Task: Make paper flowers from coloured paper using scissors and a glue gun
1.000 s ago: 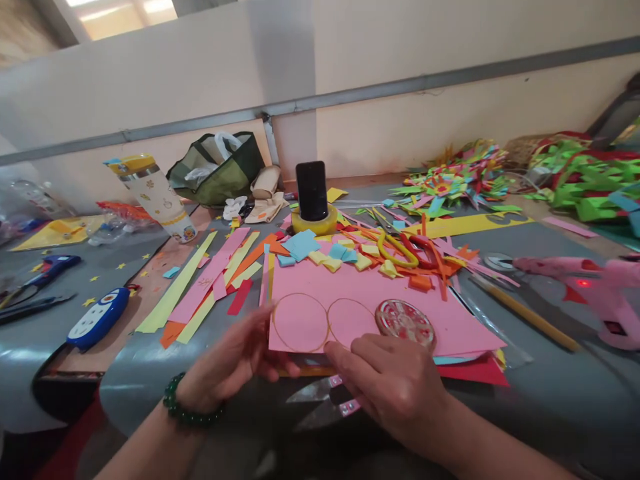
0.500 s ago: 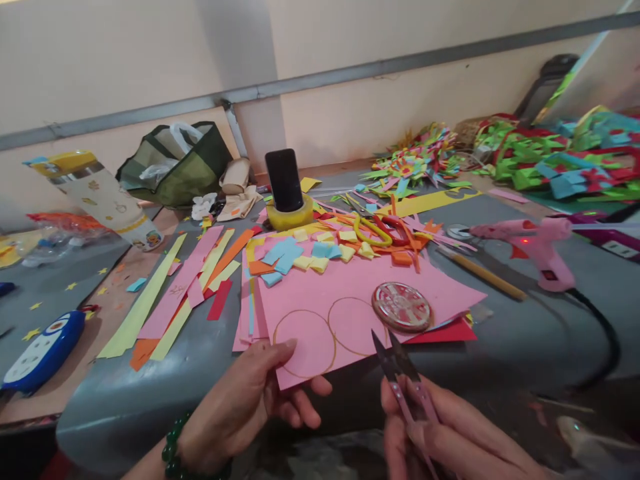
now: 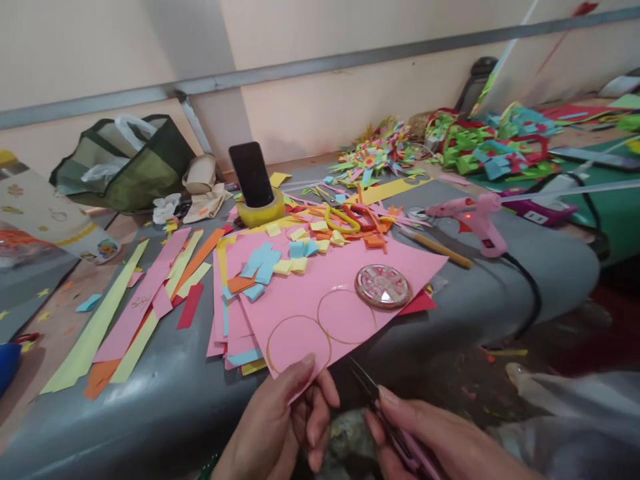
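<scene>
My left hand pinches the near corner of a pink paper sheet, thumb on top and fingers beneath. Two circles are drawn side by side on the sheet, close to its front edge. Just right of them a round, clear-topped disc rests on the paper. In my right hand is a pair of pink-handled thread snips, their dark blades pointing up and left, just short of the paper's edge. Small yellow, blue and orange paper pieces lie across the sheet's far part.
Coloured paper strips lie at left. A phone leans on a yellow tape roll. A pink glue gun with a black cord and a wooden-handled tool are at right. A green bag stands behind.
The view has turned to the right. The snips have turned from a flat view to nearly edge-on, beside the paper's front edge. My left hand still holds the sheet's corner.
</scene>
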Tool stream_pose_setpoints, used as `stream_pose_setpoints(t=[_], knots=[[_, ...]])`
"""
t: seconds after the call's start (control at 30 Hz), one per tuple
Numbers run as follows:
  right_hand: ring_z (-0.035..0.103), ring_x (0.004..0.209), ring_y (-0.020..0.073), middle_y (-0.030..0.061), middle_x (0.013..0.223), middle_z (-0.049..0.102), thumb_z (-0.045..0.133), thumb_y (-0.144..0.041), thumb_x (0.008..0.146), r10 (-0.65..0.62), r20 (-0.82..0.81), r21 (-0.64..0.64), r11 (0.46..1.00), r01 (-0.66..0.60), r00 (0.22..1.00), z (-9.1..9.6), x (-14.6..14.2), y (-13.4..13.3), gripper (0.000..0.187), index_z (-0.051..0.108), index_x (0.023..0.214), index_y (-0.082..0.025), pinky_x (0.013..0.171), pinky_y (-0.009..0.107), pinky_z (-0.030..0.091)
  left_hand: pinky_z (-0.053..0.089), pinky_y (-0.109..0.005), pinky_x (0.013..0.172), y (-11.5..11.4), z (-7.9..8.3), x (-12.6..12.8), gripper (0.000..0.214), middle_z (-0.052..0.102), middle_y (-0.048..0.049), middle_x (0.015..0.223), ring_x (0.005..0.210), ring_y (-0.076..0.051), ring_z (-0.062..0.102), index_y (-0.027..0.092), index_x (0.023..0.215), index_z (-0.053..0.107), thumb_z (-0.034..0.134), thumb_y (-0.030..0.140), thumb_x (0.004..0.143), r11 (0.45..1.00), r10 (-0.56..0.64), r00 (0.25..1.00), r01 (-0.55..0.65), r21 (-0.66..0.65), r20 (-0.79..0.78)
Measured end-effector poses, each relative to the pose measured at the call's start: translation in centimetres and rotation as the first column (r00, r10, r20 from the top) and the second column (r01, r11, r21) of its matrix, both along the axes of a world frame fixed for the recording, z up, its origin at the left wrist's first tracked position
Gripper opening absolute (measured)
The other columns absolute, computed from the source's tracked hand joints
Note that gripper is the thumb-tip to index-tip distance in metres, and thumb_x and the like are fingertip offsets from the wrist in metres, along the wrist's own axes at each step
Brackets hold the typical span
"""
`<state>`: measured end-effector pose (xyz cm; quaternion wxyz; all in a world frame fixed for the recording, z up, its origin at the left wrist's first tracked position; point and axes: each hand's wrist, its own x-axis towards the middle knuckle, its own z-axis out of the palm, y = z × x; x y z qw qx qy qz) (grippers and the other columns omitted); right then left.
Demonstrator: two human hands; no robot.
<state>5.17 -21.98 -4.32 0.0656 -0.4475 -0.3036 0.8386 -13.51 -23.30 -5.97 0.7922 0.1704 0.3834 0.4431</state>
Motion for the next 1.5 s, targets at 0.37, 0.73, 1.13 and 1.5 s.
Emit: stream_pose_setpoints(t=[0.37, 0.73, 1.13, 1.5], knots=[[0.039, 0.033, 0.0057, -0.0038, 0.043, 0.049, 0.038, -0.065, 0.085, -0.102, -0.024, 0.031, 0.994, 0.103, 0.995, -0.2, -2.5, 0.1, 0.051, 0.053, 0.079, -0.017, 0.034, 0.014, 0.023, 0.024, -0.018, 0.039, -0.3, -0.5, 0.2, 0.040, 0.037, 0.0055, 0.040, 0.035, -0.005, 0.031, 0.012, 0.066, 0.065, 0.061, 0.050, 0.078, 1.000, 0.019, 0.997, -0.018, 0.020, -0.076], [0.036, 0.026, 0.0064, -0.0055, 0.038, 0.045, 0.028, -0.053, 0.093, -0.027, 0.079, 0.085, 0.996, 0.020, 0.997, 0.7, -1.1, 0.0, 0.044, 0.051, 0.077, -0.018, 0.029, 0.019, 0.016, 0.023, -0.019, 0.040, -0.5, -1.0, -0.2, 0.038, 0.035, 0.0058, 0.042, 0.038, -0.006, 0.029, 0.012, 0.070, 0.064, 0.058, 0.048, 0.081, 0.998, 0.038, 0.987, -0.031, 0.047, -0.153], [0.033, 0.025, 0.0052, -0.0052, 0.036, 0.045, 0.026, -0.070, 0.085, 0.020, -0.037, 0.149, 0.989, -0.014, 0.999, -0.1, -3.1, 1.1, 0.058, 0.048, 0.072, -0.018, 0.027, 0.013, 0.024, 0.026, -0.019, 0.043, -0.8, -1.4, 0.2, 0.038, 0.036, 0.0056, 0.041, 0.039, -0.007, 0.030, 0.013, 0.070, 0.063, 0.055, 0.048, 0.084, 0.997, 0.043, 0.983, -0.032, 0.065, -0.178], [0.031, 0.023, 0.0042, -0.0055, 0.032, 0.037, 0.030, -0.068, 0.086, 0.019, -0.053, 0.216, 0.976, -0.008, 0.998, -0.6, -2.9, 1.6, 0.061, 0.046, 0.058, -0.017, 0.025, 0.012, 0.021, 0.029, -0.018, 0.042, -0.7, -1.9, 0.1, 0.045, 0.043, 0.0055, 0.044, 0.039, -0.006, 0.037, 0.012, 0.078, 0.062, 0.063, 0.057, 0.076, 0.999, 0.015, 0.992, -0.009, 0.051, -0.127]])
